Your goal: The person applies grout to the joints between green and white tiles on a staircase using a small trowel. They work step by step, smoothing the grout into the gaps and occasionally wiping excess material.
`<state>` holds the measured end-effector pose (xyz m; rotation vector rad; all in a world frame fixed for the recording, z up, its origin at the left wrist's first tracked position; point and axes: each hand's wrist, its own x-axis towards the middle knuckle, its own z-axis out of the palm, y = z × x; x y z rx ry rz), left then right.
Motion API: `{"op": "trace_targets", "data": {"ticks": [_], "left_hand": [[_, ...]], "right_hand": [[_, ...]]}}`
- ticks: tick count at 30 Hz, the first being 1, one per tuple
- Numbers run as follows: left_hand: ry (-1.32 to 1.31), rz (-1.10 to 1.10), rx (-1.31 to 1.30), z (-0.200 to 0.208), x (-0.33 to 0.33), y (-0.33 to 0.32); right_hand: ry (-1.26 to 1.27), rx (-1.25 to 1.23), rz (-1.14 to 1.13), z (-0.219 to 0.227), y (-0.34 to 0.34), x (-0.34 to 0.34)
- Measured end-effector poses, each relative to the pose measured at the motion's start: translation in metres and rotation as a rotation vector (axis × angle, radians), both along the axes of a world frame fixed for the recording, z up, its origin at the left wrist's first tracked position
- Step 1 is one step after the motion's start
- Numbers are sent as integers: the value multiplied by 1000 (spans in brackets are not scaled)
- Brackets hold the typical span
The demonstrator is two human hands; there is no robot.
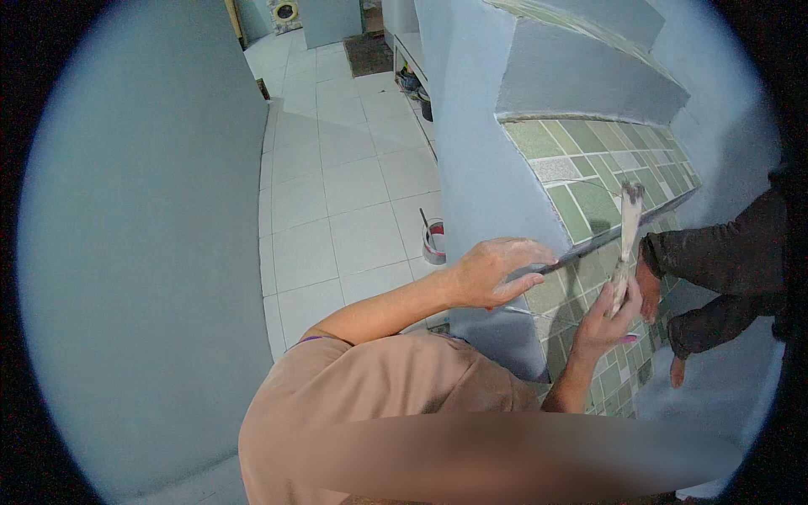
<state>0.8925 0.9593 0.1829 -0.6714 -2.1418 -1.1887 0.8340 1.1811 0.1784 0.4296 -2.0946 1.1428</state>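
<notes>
White floor tiles (pixel 353 194) run past a blue-grey stair wall (pixel 480 168) faced with green mosaic tiles (pixel 589 206). By my judgement the step in hand is dressing the tiled step edge. The left hand (pixel 497 271) is curled over a thin dark blade (pixel 551 267) laid against that edge; the right hand (pixel 608 316) is clenched around a paint-crusted stick (pixel 627 244) held upright before the tiles. Any next stroke calls for a steady line along the edge. Counted: one blade, one stick, one small pot (pixel 434 242) on the floor, and two hands of another person in dark sleeves (pixel 715 261).
</notes>
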Motion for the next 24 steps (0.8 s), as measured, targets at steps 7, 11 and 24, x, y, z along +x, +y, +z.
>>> {"op": "trace_targets", "data": {"ticks": [7,11,24], "left_hand": [[-110,8,-29,-15,12,-37],[-81,39,-42,-13,5,-57],[92,129,-12,48,-128,-82]], "right_hand": [[-52,183,8,58,-77,-59],[-157,190,-28,57,-102,-71],[-137,-33,-204,26,-121,-91]]}}
